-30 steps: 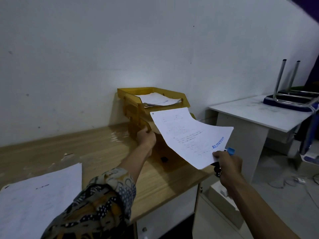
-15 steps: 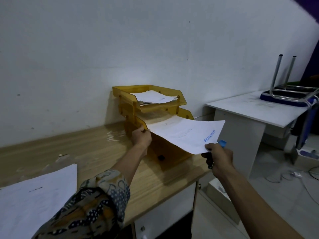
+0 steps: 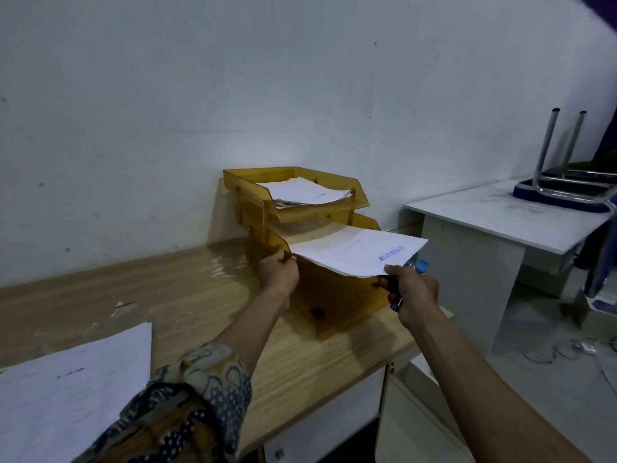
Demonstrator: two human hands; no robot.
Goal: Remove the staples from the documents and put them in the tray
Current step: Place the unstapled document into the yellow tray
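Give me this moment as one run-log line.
sheet: stamped REJECTED, partly in middle tier of tray | left hand: grips tray corner | right hand: pinches sheet edge, also holds blue tool

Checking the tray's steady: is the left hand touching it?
Touching. Head view: left hand grips the tray's front-left corner, fingers curled over its edge.

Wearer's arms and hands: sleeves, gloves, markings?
On the left arm, a patterned sleeve: dark with ochre and grey-blue swirls, white dots, ending near the elbow. The right arm shows no sleeve. On left hand and right hand, no gloves, watch or ring visible.
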